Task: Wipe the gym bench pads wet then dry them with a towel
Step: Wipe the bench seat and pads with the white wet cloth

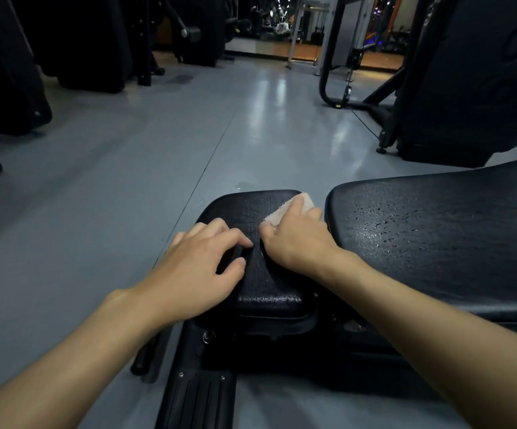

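I am looking down at a black gym bench from the head camera, and both of my bare hands are resting on its small seat pad. My right hand is pressing a pale, folded towel flat against the far right part of that pad, fingers spread over the cloth rather than closed around it, so the towel is peeking out beyond my fingertips near the pad's far corner. My left hand is lying on the near left side of the same pad, holding nothing, its fingers loosely curled and its thumb bending toward the pad's surface. The two hands are sitting just beside each other, nearly touching. To the right, across a narrow gap, the long back pad is showing a beaded, glistening surface. The grey floor is spreading out behind the bench, with dark gym machines standing well apart.
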A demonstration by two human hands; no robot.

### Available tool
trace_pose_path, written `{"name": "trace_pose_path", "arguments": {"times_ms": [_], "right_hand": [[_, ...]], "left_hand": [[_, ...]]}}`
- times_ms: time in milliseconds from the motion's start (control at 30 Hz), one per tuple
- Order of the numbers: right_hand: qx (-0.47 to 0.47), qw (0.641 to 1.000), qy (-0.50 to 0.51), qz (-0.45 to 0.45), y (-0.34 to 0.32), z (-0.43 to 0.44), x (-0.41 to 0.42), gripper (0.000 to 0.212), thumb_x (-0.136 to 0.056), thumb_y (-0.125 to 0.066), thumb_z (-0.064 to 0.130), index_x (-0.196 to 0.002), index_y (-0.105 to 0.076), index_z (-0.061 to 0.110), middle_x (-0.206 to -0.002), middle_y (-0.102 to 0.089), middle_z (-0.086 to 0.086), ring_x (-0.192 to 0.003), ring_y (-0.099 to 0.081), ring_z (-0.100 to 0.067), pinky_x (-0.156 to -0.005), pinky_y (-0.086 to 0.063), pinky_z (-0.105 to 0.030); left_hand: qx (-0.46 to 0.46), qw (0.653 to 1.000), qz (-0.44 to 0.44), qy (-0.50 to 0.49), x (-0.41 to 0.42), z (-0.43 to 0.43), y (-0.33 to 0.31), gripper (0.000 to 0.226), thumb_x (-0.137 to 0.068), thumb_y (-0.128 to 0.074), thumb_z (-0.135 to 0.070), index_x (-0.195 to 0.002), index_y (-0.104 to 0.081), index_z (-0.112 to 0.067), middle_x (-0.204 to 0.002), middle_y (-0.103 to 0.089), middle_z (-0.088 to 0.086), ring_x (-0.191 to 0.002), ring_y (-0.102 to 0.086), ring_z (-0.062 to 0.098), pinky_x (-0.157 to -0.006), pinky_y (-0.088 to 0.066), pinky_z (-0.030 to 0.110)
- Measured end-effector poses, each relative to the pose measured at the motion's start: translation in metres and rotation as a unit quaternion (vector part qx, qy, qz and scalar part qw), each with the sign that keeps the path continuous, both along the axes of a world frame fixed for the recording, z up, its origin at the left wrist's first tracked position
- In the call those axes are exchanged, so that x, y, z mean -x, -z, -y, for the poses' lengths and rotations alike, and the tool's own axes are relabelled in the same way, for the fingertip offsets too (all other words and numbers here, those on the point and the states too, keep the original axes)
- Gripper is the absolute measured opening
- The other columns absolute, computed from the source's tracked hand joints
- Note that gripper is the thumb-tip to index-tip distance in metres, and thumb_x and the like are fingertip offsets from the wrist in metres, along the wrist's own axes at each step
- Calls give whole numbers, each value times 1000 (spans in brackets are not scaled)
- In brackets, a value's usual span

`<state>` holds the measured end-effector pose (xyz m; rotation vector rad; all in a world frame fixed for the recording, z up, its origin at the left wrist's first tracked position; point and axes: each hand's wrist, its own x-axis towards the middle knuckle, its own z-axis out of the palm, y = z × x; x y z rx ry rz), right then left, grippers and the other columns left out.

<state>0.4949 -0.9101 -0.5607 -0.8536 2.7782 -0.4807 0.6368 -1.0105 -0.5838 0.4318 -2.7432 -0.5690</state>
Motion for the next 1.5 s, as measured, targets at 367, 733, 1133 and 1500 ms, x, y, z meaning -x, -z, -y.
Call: {"name": "trace_pose_path", "arguments": {"times_ms": [367,733,1133,1500], "right_hand": [[-43,994,-90,-35,-16,4,33,76,-98,-39,49,-155,-11,7,-161,-2,-29,-150,3,-42,-121,0,-51],[-169,969,-52,-173,-13,-48,46,85,-82,5,47,-156,-21,13,-165,-10,-12,-152,-4,-33,-120,-1,-57],[-146,974,-89,-150,-17,-46,45,88,-81,4,60,-158,-1,19,-166,-6,0,-153,7,-23,-121,6,-52],[-150,953,-204,-165,-15,-41,45,92,-91,-9,71,-156,10,8,-167,-5,-2,-151,-3,-7,-121,6,-50]], "left_hand": [[-170,981,-39,81,98,31,-40,38,-101,-43,-20,-138,-49,-24,-139,-49,-11,-129,-43,0,-106,-32,19],[115,969,59,213,175,20,-19,40,-99,-28,-38,-132,-49,-29,-132,-53,-7,-126,-44,13,-102,-37,38],[45,976,125,175,185,36,-23,54,-93,-19,-60,-119,-54,-28,-121,-59,0,-115,-55,25,-93,-44,42],[47,980,164,103,191,40,-27,44,-102,-20,-47,-106,-56,-24,-121,-65,6,-113,-57,28,-89,-39,40]]}}
